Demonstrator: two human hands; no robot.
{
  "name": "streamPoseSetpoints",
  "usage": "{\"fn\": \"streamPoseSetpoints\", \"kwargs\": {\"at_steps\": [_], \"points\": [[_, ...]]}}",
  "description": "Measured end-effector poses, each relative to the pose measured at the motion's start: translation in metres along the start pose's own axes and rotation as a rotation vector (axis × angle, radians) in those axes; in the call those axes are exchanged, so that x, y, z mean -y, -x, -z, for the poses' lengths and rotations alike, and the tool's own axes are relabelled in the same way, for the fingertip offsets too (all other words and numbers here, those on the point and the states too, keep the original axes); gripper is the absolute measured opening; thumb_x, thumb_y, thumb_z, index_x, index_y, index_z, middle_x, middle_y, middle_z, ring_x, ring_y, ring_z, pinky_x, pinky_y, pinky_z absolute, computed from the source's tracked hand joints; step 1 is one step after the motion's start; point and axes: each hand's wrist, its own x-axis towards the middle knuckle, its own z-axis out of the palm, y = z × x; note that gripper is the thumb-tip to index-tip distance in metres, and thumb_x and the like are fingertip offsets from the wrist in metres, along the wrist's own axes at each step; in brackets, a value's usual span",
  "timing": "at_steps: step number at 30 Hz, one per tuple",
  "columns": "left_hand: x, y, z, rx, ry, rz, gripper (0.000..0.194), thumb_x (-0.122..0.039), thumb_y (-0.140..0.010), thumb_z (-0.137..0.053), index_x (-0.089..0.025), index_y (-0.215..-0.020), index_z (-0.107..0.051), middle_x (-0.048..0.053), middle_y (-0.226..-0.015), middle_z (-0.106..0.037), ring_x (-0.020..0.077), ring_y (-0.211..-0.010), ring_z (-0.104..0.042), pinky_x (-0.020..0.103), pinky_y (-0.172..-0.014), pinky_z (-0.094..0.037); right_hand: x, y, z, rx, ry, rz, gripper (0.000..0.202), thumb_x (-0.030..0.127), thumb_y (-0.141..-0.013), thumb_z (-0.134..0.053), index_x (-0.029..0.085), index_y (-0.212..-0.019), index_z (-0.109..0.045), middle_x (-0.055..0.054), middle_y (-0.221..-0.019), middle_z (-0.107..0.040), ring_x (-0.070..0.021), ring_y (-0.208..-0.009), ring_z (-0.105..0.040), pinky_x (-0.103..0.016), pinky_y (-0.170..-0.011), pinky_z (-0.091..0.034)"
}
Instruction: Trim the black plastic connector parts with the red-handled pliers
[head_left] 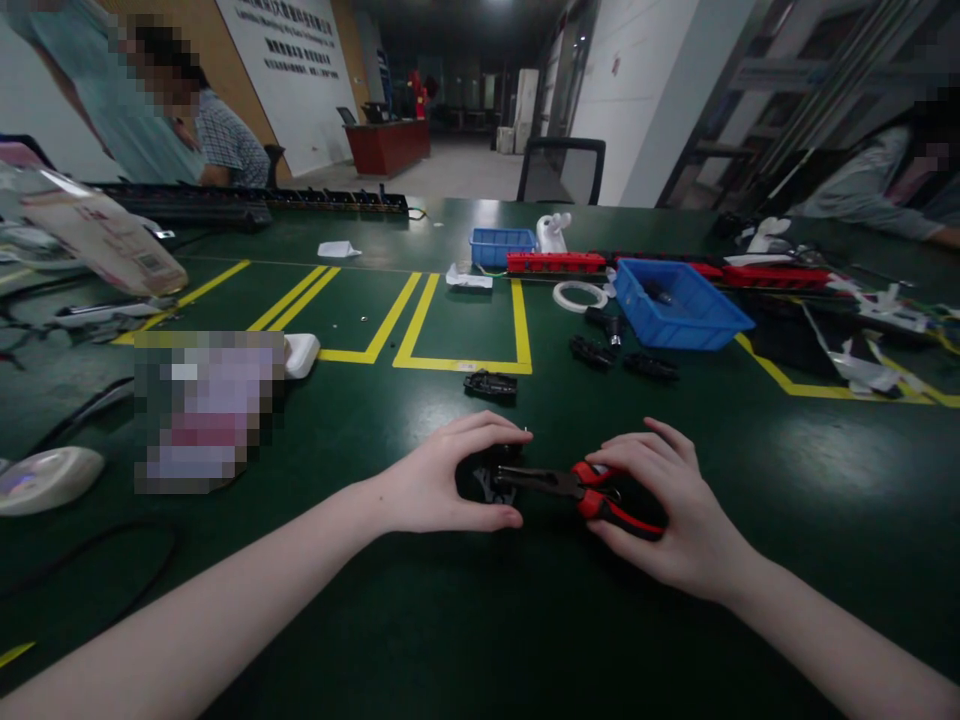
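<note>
Near the middle of the green table (420, 620), my left hand (450, 475) curls its thumb and fingers around a small black part (496, 484). My right hand (667, 500) grips red-and-black handled pliers (592, 490). The pliers' dark jaws point left and meet the black part between my left thumb and fingers. Just beyond my left hand lies another black part (490, 385). Farther right, two similar black parts (592, 352) (651, 366) lie in front of a blue bin (679, 310).
A smaller blue bin (502, 246), a white tape roll (580, 295) and a red strip (556, 263) lie toward the back. At left are a blurred phone-like object (217, 405), a white mouse (51, 480) and cables. People are at the back left and right.
</note>
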Motion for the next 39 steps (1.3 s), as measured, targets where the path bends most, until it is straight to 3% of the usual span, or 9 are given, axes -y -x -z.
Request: {"fn": "streamPoseSetpoints", "kwargs": {"at_steps": [6, 17, 26, 39], "points": [[0.001, 0.0, -0.0003, -0.008, 0.01, -0.017, 0.06, -0.034, -0.071, -0.074, -0.024, -0.125, -0.05, 0.006, -0.125, -0.052, 0.0243, -0.115, -0.05, 0.041, -0.1, -0.041, 0.0025, -0.0004, -0.0004, -0.005, -0.016, 0.006, 0.031, 0.036, -0.074, -0.062, 0.026, -0.1, -0.049, -0.003, -0.092, -0.065, -0.0237, -0.09, -0.06, -0.054, -0.101, -0.023], [-0.0002, -0.0005, 0.0044, 0.086, 0.029, -0.008, 0.052, -0.04, -0.076, -0.069, -0.02, -0.122, -0.055, 0.007, -0.114, -0.058, 0.0244, -0.105, -0.055, 0.039, -0.091, -0.044, 0.0041, 0.0, -0.001, -0.009, -0.045, 0.009, 0.029, 0.034, -0.074, -0.062, 0.024, -0.098, -0.051, -0.003, -0.091, -0.065, -0.0226, -0.089, -0.059, -0.052, -0.101, -0.023], [0.002, 0.0001, 0.0001, -0.054, 0.009, -0.052, 0.062, -0.033, -0.071, -0.076, -0.023, -0.126, -0.05, 0.007, -0.127, -0.05, 0.0234, -0.117, -0.049, 0.04, -0.1, -0.041, 0.0019, -0.0001, -0.0025, -0.012, -0.069, -0.011, 0.028, 0.036, -0.075, -0.061, 0.024, -0.098, -0.052, -0.002, -0.089, -0.064, -0.0217, -0.088, -0.058, -0.051, -0.101, -0.023], [-0.0005, 0.0, -0.0001, -0.04, -0.006, -0.038, 0.057, -0.032, -0.073, -0.074, -0.022, -0.125, -0.051, 0.007, -0.124, -0.052, 0.0222, -0.115, -0.05, 0.038, -0.099, -0.042, 0.0014, -0.0004, -0.0005, -0.002, -0.035, -0.008, 0.027, 0.035, -0.076, -0.06, 0.024, -0.099, -0.051, -0.003, -0.09, -0.065, -0.0227, -0.089, -0.058, -0.052, -0.101, -0.023]]}}
